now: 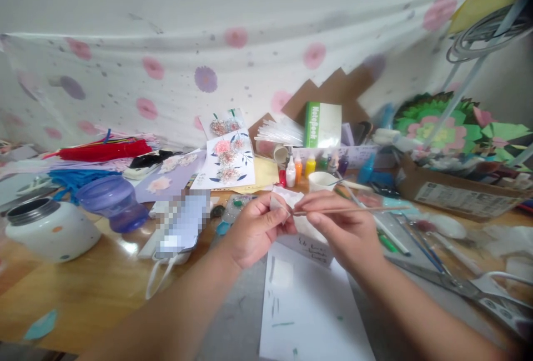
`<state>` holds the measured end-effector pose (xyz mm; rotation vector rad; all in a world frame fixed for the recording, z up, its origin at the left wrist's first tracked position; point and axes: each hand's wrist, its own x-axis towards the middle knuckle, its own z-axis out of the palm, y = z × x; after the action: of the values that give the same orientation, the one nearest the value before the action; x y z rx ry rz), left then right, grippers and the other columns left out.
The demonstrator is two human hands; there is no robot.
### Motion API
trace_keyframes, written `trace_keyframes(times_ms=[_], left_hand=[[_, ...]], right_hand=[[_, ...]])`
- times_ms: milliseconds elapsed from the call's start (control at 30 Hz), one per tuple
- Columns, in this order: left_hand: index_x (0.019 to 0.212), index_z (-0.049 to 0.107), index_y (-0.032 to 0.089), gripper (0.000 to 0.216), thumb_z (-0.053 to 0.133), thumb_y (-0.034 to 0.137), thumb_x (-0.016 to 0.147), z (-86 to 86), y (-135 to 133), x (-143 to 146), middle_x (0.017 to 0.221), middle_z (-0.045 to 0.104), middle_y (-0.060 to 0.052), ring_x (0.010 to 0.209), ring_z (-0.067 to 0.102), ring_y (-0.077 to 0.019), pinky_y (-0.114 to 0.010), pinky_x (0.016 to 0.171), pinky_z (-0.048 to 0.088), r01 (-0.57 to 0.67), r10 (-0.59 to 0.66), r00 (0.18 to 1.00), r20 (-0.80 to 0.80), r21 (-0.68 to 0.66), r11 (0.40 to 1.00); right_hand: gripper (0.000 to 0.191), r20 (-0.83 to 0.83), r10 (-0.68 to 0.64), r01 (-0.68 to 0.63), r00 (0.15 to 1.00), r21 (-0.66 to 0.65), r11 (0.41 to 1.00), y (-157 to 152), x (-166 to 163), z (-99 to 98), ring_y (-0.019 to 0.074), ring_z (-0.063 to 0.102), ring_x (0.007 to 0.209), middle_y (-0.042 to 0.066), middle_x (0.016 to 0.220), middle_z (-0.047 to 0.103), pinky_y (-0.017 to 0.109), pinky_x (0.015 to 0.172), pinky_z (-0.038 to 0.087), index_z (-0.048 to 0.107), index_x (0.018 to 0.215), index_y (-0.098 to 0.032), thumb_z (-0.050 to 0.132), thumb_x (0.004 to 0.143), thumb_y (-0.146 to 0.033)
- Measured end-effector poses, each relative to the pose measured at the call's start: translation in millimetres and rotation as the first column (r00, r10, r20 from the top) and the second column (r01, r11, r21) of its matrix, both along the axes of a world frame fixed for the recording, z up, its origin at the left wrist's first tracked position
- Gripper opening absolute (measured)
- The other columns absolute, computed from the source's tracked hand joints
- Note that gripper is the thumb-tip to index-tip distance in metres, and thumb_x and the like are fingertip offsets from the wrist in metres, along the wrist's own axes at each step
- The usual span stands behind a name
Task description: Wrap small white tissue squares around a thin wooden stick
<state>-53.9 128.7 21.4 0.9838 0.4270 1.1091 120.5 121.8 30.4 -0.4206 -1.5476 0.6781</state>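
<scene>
My left hand (261, 227) is closed, pinching a small piece of white tissue (278, 205) between thumb and fingers. Closed around a slim brown paintbrush (358, 209) is my right hand (339, 222), its fingers near the brush's tip end. The brush lies almost level, its tip pointing left and meeting the left fingertips; whether it touches the tissue I cannot tell. Below both hands is a white sheet of paper (310, 311) with a few green marks. A white cup (322, 181) stands just behind the right hand.
Small paint bottles (310, 165) stand at the back. Large scissors (478, 289) and blue brushes (428, 247) lie to the right, near a full cardboard box (462, 197). A phone (183, 222), a purple container (114, 200) and a white jar (54, 233) are at the left.
</scene>
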Motion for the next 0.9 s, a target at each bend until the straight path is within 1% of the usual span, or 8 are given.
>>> trace_keyframes(times_ms=[167,300,433,633,767,900], left_hand=[[0.071,0.066,0.014,0.020,0.081,0.025,0.076,1.7,-1,2,0.072,0.063,0.000,0.070,0.062,-0.0118,-0.027,0.072,0.053,0.039,-0.038,0.999,0.033,-0.028,0.999],[0.072,0.067,0.013,0.019,0.082,0.025,0.075,1.0,-1,3,0.072,0.063,-0.002,0.071,0.061,-0.0116,-0.026,0.071,0.053,0.053,-0.050,0.997,0.049,-0.048,0.997],[0.074,0.066,0.013,0.021,0.083,0.026,0.074,-1.2,-1,1,0.071,0.062,-0.001,0.071,0.061,-0.0120,-0.026,0.070,0.052,0.063,-0.059,0.996,0.064,-0.065,0.996],[0.069,0.063,0.014,0.023,0.082,0.025,0.075,-2.3,0,2,0.070,0.060,0.000,0.069,0.059,-0.0112,-0.027,0.071,0.052,0.032,-0.026,0.997,0.069,-0.087,0.996],[0.067,0.061,0.014,0.027,0.084,0.028,0.072,-0.1,0,2,0.069,0.059,0.001,0.066,0.058,-0.0107,-0.028,0.070,0.051,0.035,-0.030,0.997,0.066,-0.072,0.997],[0.067,0.061,0.014,0.029,0.084,0.031,0.071,1.4,-2,3,0.068,0.059,0.000,0.066,0.057,-0.0115,-0.028,0.069,0.050,0.043,-0.041,0.998,0.054,-0.027,0.999]], right_hand=[[0.022,-0.006,-0.007,0.007,1.000,0.025,1.000,2,-3,4.4,0.0183,0.071,0.086,0.001,0.084,0.078,0.033,0.081,0.058,0.079,0.088,-0.027,0.071,0.081,-0.008],[0.020,0.009,-0.008,0.008,1.000,0.034,0.999,2,-2,5.9,0.0175,0.071,0.084,0.001,0.084,0.078,0.032,0.077,0.059,0.078,0.088,-0.026,0.071,0.082,-0.009],[0.015,0.058,-0.009,0.006,0.998,0.052,0.999,0,0,7.9,0.0189,0.072,0.082,0.003,0.082,0.078,0.033,0.076,0.060,0.078,0.087,-0.025,0.071,0.083,-0.012],[0.008,0.118,-0.090,0.081,0.989,0.080,0.994,5,-3,11.8,0.0217,0.073,0.078,0.005,0.079,0.078,0.037,0.071,0.061,0.078,0.085,-0.025,0.070,0.086,-0.022],[0.010,0.206,-0.152,0.133,0.967,0.100,0.986,0,-1,26.3,0.0212,0.073,0.076,0.005,0.078,0.078,0.035,0.069,0.061,0.078,0.081,-0.023,0.069,0.087,-0.023],[0.011,0.322,-0.212,0.173,0.922,0.147,0.974,-24,16,47.8,0.0198,0.074,0.076,0.004,0.078,0.079,0.032,0.072,0.061,0.079,0.080,-0.024,0.070,0.085,-0.019]])
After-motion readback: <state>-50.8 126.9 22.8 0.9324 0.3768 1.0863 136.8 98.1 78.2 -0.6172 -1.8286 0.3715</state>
